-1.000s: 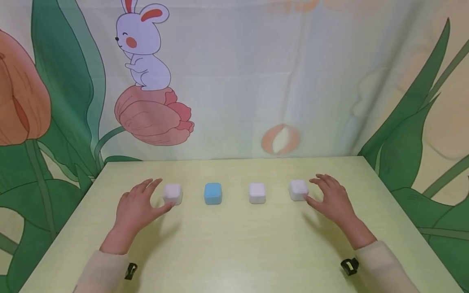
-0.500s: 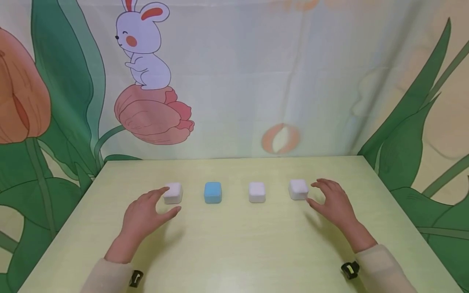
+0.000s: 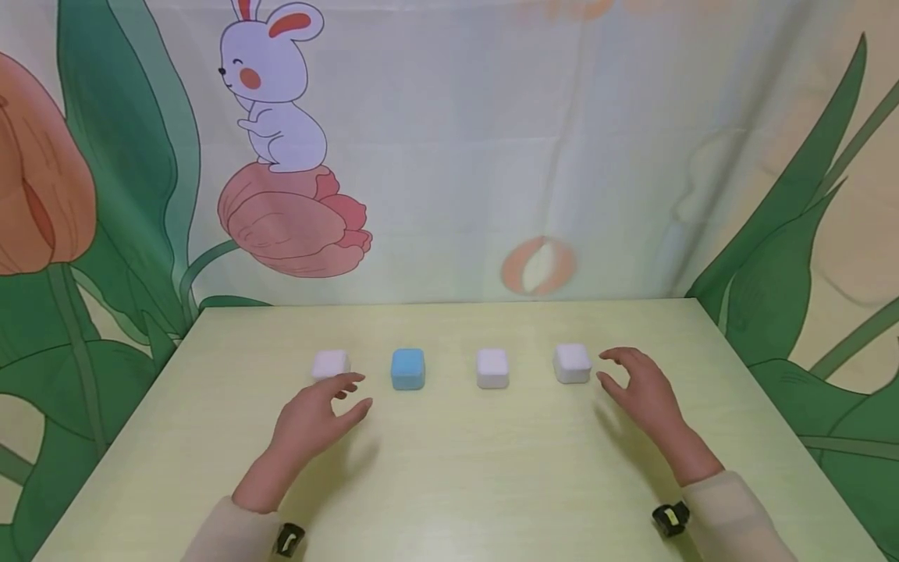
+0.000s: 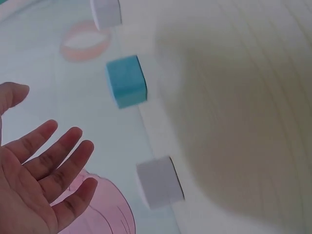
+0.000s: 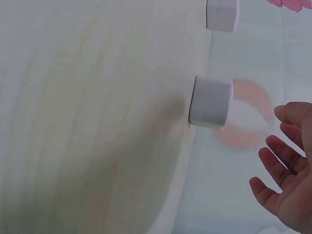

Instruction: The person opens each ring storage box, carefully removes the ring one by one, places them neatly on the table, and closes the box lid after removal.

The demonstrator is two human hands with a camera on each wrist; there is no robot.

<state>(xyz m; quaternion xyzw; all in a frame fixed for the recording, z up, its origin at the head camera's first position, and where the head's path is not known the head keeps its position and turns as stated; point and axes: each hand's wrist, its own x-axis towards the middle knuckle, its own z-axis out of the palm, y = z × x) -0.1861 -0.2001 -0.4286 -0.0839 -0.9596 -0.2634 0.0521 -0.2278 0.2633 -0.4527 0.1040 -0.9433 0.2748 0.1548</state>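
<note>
A row of small rounded cubes stands on the pale table [image 3: 449, 484]. From left to right come a white cube [image 3: 330, 364], a blue cube [image 3: 408, 369], a second white cube [image 3: 492, 368] and a third white cube [image 3: 572, 364]. My left hand [image 3: 312, 417] hovers in front of the leftmost cube, hiding its lower part, with fingers spread toward the blue one; it holds nothing. Just right of the last white cube, my right hand [image 3: 646, 394] hangs with thumb and fingers apart, also holding nothing. In the left wrist view, the blue cube [image 4: 126, 81] lies beyond the fingertips.
A printed curtain [image 3: 449, 156] with a rabbit, tulips and leaves rises behind the table's back edge. Each wrist carries a small black device, the left one [image 3: 289, 538] and the right one [image 3: 670, 518]. Both hands cast shadows on the table.
My left hand has moved right and toward me, from beside the leftmost white cube to in front of it. My right hand has drawn slightly right, away from its cube. The cubes stay put.
</note>
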